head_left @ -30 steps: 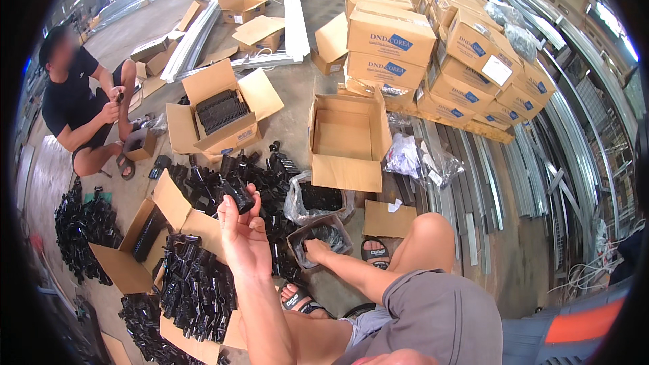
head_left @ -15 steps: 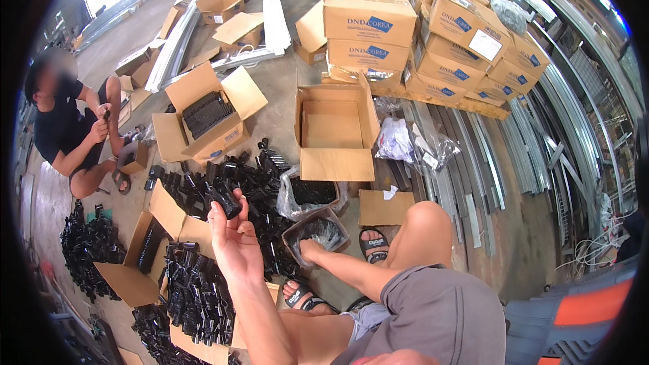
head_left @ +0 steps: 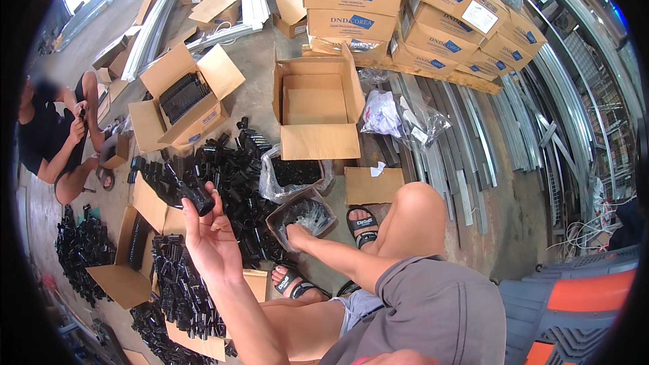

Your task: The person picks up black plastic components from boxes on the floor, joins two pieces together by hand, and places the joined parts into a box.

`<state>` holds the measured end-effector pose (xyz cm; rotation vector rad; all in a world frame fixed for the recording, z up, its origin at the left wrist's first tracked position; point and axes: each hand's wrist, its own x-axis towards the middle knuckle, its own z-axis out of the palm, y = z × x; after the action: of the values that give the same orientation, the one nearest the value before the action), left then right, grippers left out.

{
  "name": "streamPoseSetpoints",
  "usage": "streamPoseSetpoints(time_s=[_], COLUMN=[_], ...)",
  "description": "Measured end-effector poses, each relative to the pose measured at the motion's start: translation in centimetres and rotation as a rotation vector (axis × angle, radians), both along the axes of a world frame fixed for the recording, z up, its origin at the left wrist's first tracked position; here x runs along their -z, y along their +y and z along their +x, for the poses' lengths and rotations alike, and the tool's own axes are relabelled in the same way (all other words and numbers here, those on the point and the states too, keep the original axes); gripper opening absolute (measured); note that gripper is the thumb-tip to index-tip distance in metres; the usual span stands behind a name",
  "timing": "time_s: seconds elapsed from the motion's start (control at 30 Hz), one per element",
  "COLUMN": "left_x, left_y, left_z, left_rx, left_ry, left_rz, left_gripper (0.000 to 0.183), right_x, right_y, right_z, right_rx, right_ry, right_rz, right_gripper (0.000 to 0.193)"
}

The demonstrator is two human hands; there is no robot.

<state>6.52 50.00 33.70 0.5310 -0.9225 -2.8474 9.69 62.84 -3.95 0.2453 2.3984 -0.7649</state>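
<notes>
My left hand (head_left: 215,250) is raised and pinches a glossy black cylindrical part (head_left: 199,199) between thumb and fingers. A heap of similar black parts (head_left: 233,169) spreads on the floor behind it. Reaching down across my leg, my right hand (head_left: 297,235) dips into a small cardboard box (head_left: 324,226) lined with clear plastic. Its fingers are hidden inside, so I cannot see what they hold. Just beyond that box stands another box with a plastic liner (head_left: 269,182), holding small black pieces. More black parts (head_left: 182,284) are piled by my left forearm.
An open carton (head_left: 321,140) stands ahead; another carton (head_left: 215,122) holds rows of black parts. Taped cartons (head_left: 351,23) are stacked on a wooden pallet (head_left: 473,81). Long metal profiles (head_left: 466,155) lie at right. A co-worker (head_left: 47,132) squats at far left, handling a small dark part.
The view has shifted, so the surroundings sit slightly lower-left or higher. My left hand still pinches the black part, now tilted differently. My right hand remains in the small box.
</notes>
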Motion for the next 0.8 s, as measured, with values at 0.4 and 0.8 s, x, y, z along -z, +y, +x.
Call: streamPoseSetpoints(time_s=[0.4,0.8], left_x=[0.2,0.2], left_y=[-0.5,1.5], left_z=[0.1,-0.1], left_rx=[-0.014,-0.005], left_ry=[0.004,0.059], left_rz=[-0.015,-0.093], left_gripper=[0.039,0.02], right_x=[-2.4,-26.5], right_y=[1.7,3.8], right_z=[0.2,-6.7], right_rx=[0.101,0.47], right_ry=[0.174,0.589], right_rz=[-0.064,-0.963], right_gripper=[0.021,0.021])
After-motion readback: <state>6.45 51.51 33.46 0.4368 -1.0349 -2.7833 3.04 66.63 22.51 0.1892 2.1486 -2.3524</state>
